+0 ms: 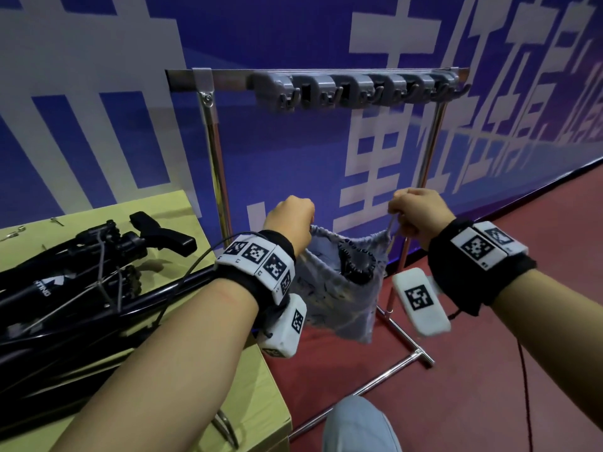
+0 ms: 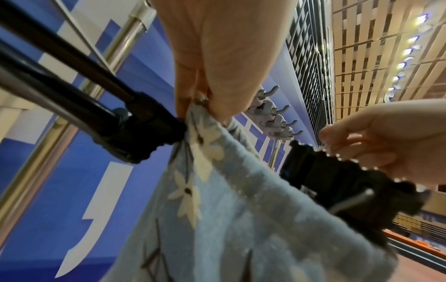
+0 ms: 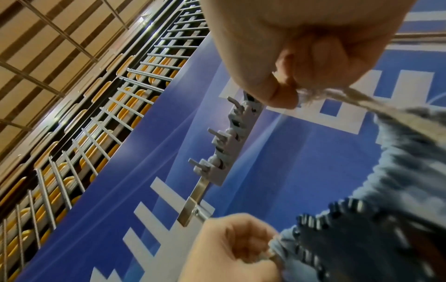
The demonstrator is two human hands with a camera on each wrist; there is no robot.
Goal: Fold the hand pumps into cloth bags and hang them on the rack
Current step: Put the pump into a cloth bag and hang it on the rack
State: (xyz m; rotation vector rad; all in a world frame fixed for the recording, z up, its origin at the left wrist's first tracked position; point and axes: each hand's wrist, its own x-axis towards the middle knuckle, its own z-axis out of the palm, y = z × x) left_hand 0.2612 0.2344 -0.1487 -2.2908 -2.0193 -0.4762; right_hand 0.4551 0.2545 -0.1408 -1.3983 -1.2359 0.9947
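Observation:
A light blue flowered cloth bag (image 1: 339, 295) hangs in the air between my hands, below the rack. A black hand pump (image 1: 355, 264) pokes its ridged end out of the bag's mouth (image 2: 337, 183). My left hand (image 1: 290, 220) pinches the bag's left top corner (image 2: 198, 106). My right hand (image 1: 414, 210) pinches the beige drawstring (image 3: 337, 97) at the right top corner. The chrome rack (image 1: 215, 151) carries a row of several grey hooks (image 1: 359, 89), all bare.
More black pumps (image 1: 81, 272) lie in a pile on the yellow-green table (image 1: 261, 402) at left. The rack's foot bar (image 1: 391, 363) crosses the red floor. A blue banner wall stands behind. A knee in light trousers (image 1: 359, 425) shows below.

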